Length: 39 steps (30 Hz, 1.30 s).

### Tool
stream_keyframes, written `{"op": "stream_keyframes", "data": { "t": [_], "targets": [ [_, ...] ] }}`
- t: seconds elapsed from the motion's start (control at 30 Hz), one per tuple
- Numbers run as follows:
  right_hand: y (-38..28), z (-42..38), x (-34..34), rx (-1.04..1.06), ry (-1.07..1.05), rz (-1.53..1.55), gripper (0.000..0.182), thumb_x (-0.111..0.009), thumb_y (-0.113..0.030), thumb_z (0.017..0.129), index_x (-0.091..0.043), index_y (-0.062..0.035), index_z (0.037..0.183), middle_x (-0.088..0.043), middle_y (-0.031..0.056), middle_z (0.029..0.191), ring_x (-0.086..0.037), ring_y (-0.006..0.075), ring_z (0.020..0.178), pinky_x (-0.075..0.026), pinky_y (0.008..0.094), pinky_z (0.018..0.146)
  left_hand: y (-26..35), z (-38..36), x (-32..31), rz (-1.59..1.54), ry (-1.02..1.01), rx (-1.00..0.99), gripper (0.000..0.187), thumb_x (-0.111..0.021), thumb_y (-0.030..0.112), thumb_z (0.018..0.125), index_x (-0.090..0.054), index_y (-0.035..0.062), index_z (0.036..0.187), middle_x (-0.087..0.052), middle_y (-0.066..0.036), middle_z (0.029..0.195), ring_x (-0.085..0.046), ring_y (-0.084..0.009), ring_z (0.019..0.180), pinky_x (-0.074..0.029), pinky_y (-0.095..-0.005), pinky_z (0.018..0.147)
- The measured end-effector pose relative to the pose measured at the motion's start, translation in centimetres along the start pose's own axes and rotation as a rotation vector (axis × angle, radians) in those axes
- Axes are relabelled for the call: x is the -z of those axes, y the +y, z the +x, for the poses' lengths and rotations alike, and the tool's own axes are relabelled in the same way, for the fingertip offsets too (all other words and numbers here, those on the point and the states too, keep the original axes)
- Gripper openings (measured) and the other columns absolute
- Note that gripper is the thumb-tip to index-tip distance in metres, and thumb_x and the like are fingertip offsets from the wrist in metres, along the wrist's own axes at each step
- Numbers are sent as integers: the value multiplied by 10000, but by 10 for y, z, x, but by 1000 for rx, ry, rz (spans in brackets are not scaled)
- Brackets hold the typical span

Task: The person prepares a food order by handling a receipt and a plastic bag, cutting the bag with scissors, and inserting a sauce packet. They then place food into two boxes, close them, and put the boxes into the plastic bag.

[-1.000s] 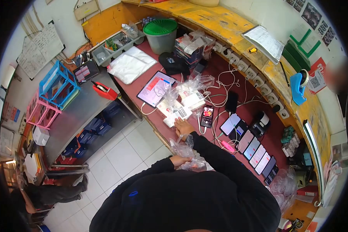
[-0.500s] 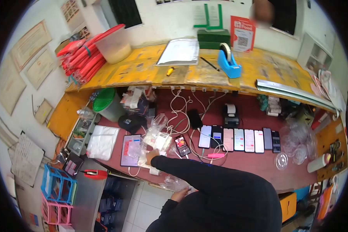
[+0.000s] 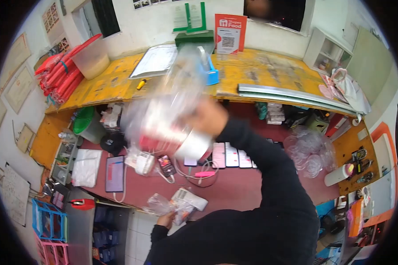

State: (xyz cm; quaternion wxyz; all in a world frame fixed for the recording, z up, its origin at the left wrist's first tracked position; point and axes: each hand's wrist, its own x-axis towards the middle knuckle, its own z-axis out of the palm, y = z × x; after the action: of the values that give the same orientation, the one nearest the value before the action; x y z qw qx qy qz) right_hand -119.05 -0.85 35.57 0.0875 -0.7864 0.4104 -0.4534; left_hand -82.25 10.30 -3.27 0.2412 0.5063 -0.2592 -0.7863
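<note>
1. Currently, the left hand [image 3: 165,219] is closed on a clear plastic bag [image 3: 160,204] at the near edge of the red counter [image 3: 234,187]; a white boxed item [image 3: 190,198] lies half in the bag's mouth, long axis running from lower left to upper right, its free end pointing away from the person.
2. The right hand [image 3: 210,115] is raised well above the counter, gripping a bagged parcel [image 3: 163,119]. Motion blur hides its orientation.
3. Judged step: bagging and sorting small packed items. The next move likely calls for a controlled set-down clear of the row of phones [image 3: 232,155] and the charging cables [image 3: 188,172].
</note>
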Motion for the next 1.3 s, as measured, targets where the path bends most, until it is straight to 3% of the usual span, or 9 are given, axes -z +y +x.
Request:
{"op": "stream_keyframes", "data": {
  "t": [0.33,0.4,0.5,0.67,0.77,0.87,1.03,1.2,1.3],
  "targets": [
    [186,6,373,-677,-88,-1088,309,-654,-276,720,-588,0,840,-613,148,734,-589,242,674,-470,339,630,6,-1,-8,-99,60,12,315,-553,85,844,-477,-46,1121,-579,-103,994,-556,-211,905,-421,-327,837],
    [260,-19,394,-1102,402,-206,308,-652,-274,685,-575,-3,808,-609,196,734,-605,307,720,-470,385,657,4,0,-6,-102,75,54,312,-548,81,847,-475,-47,1123,-574,-102,1007,-555,-212,913,-418,-334,850],
    [309,-52,400,-553,-22,-1303,174,-610,-200,731,-581,-35,776,-612,181,710,-599,336,691,-472,400,644,5,-4,-12,-74,78,-19,313,-539,81,853,-473,-49,1129,-565,-104,1039,-552,-218,936,-415,-340,867],
    [377,-44,371,-730,530,699,333,-500,-430,812,-508,-146,986,-521,101,965,-493,263,823,-437,449,741,6,-14,-31,-2,94,-182,281,-559,121,851,-523,-5,1099,-584,-81,1014,-550,-184,923,-442,-322,781],
    [305,-22,324,-635,578,-145,352,-493,-340,843,-432,-100,1093,-487,123,1054,-482,256,920,-424,415,815,5,-7,-18,765,65,-518,338,-647,278,782,-558,60,1024,-553,-30,968,-519,-159,889,-434,-330,775],
    [193,-17,226,-270,571,53,425,-458,-266,878,-327,-70,1232,-452,164,1184,-466,258,1059,-407,395,894,-15,15,-16,943,340,-970,387,-545,341,868,-518,49,1121,-519,-89,1063,-491,-234,993,-379,-382,885],
    [33,-65,-25,-205,46,392,313,-462,-257,902,-464,-44,1131,-558,90,929,-544,170,847,-447,297,763,30,-60,-17,307,349,-391,347,-542,297,872,-582,13,1069,-630,-86,937,-577,-160,875,-466,-309,772],
    [-69,-127,-307,-372,-525,615,335,-583,-189,813,-535,-26,1102,-543,106,1116,-503,217,1036,-377,335,903,23,-116,66,-51,349,-777,273,-566,223,866,-584,38,1067,-611,-40,962,-543,-124,875,-436,-283,800],
    [-125,-124,-424,240,-702,403,414,-615,-197,782,-519,-22,1144,-527,138,1158,-478,300,1088,-355,379,939,41,-203,118,-56,530,-451,276,-556,175,871,-547,-5,1080,-595,-71,1022,-536,-135,945,-436,-287,829]
  ]
}}
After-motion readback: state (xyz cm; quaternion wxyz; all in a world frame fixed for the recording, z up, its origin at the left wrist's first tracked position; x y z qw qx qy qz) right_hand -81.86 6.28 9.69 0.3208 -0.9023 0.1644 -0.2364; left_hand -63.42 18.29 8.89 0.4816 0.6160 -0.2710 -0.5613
